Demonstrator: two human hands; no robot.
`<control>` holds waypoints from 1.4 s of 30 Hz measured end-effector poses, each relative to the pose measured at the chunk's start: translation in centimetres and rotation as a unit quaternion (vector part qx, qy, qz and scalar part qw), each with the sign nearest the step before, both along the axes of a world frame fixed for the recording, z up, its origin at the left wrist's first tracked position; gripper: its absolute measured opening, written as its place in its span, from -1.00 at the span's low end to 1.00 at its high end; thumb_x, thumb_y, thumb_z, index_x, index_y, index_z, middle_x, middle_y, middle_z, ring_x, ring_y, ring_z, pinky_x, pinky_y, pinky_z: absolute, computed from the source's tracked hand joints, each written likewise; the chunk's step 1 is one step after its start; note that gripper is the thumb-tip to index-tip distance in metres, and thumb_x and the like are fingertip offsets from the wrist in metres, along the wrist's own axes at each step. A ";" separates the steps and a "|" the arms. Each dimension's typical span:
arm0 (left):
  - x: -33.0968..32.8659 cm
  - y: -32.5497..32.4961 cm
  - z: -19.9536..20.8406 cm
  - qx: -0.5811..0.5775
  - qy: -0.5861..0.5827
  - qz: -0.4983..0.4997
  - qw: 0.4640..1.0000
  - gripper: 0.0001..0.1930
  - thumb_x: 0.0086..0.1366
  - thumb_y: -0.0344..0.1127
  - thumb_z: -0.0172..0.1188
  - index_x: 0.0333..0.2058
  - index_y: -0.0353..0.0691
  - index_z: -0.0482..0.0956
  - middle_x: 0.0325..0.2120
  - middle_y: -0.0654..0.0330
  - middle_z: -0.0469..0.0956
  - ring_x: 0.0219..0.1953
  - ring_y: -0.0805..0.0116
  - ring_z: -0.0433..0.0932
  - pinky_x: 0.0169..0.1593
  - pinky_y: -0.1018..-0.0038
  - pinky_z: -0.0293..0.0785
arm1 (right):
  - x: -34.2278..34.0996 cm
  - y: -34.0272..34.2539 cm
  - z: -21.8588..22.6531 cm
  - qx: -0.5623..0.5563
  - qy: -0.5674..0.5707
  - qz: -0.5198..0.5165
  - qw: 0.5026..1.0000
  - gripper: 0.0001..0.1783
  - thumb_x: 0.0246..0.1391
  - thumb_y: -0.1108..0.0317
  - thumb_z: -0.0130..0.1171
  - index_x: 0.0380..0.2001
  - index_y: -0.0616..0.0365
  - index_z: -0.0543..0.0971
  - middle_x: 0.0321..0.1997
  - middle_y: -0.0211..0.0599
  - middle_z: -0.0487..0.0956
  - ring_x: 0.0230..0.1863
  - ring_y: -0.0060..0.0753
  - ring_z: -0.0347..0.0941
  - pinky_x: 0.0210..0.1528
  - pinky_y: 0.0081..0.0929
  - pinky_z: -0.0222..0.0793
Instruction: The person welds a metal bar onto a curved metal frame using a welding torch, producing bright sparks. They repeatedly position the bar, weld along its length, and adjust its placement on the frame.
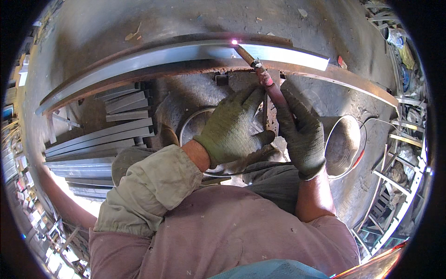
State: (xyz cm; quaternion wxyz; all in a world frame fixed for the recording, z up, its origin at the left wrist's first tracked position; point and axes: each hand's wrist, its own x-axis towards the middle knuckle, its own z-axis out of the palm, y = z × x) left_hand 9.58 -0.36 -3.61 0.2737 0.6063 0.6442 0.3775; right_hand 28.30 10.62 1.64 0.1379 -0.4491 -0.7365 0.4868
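Note:
A welding torch (263,75) slants up and left from my right hand (304,139), whose gloved fingers are wrapped round its handle. Its nozzle tip meets a bright pinkish glow (234,42) at the far edge of a long silvery metal bar (288,56). That bar lies along a rusty steel beam (348,79), which curves across the view. My left hand (232,125), also in a dark green glove, is beside the torch with its thumb held apart from the fingers. Its fingertips reach close to the torch; whether they touch it I cannot tell.
Several grey metal profiles (107,139) lie on the floor at the left. A pale bucket (344,144) rests on its side at the right, near a thin cable (367,135). Behind my left hand shows a round metal rim (185,123). Metal frames (399,186) stand at the far right.

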 end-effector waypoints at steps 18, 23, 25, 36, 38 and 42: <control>-0.3 0.4 0.7 -0.029 -0.014 0.009 0.999 0.05 0.30 0.00 0.62 0.60 -0.39 0.31 0.52 -0.28 0.43 0.54 -0.31 0.45 0.63 -0.01 0.35 | -0.4 0.1 -0.3 -0.039 0.040 -0.002 0.998 -0.55 0.66 0.30 0.31 0.45 0.24 0.68 0.00 -0.32 0.81 -0.04 -0.61 0.67 0.03 -0.50 0.64; -0.3 0.0 0.3 -0.031 0.030 0.010 0.999 0.07 0.31 0.09 0.59 0.59 -0.41 0.31 0.51 -0.30 0.44 0.52 -0.31 0.47 0.60 -0.04 0.37 | -0.5 0.3 0.3 -0.096 -0.004 -0.026 0.995 -0.54 0.64 0.31 0.33 0.46 0.21 0.68 -0.02 -0.33 0.81 -0.06 -0.62 0.67 0.01 -0.51 0.64; -0.4 -0.1 0.5 -0.040 0.033 0.012 0.999 0.09 0.32 0.07 0.60 0.62 -0.39 0.29 0.53 -0.29 0.42 0.54 -0.31 0.45 0.62 -0.02 0.35 | -0.2 0.1 -0.3 -0.070 0.007 -0.028 0.997 -0.54 0.63 0.31 0.34 0.46 0.22 0.68 -0.03 -0.33 0.81 -0.07 -0.62 0.67 0.01 -0.51 0.64; -0.4 0.2 1.0 -0.015 0.003 0.010 1.000 0.04 0.23 0.00 0.61 0.56 -0.39 0.36 0.45 -0.28 0.49 0.47 -0.34 0.50 0.54 -0.04 0.45 | 0.1 0.0 -0.1 -0.037 0.004 -0.012 0.999 -0.51 0.63 0.26 0.33 0.45 0.27 0.66 -0.06 -0.28 0.81 -0.08 -0.57 0.69 0.00 -0.44 0.66; -0.4 0.1 1.0 -0.015 0.013 0.004 1.000 0.04 0.22 -0.01 0.62 0.56 -0.39 0.36 0.45 -0.28 0.48 0.46 -0.35 0.50 0.54 -0.05 0.45 | 0.2 -0.1 -0.1 -0.044 0.001 -0.016 0.999 -0.51 0.64 0.24 0.33 0.45 0.28 0.66 -0.08 -0.28 0.80 -0.09 -0.56 0.69 -0.01 -0.44 0.65; -0.3 0.1 0.6 0.003 0.032 0.010 0.999 0.07 0.21 -0.01 0.63 0.57 -0.39 0.35 0.46 -0.30 0.47 0.46 -0.36 0.50 0.53 -0.05 0.45 | 0.0 -0.1 -0.3 -0.024 0.012 -0.003 1.000 -0.51 0.65 0.24 0.32 0.46 0.26 0.65 -0.10 -0.34 0.78 -0.11 -0.59 0.65 -0.03 -0.47 0.63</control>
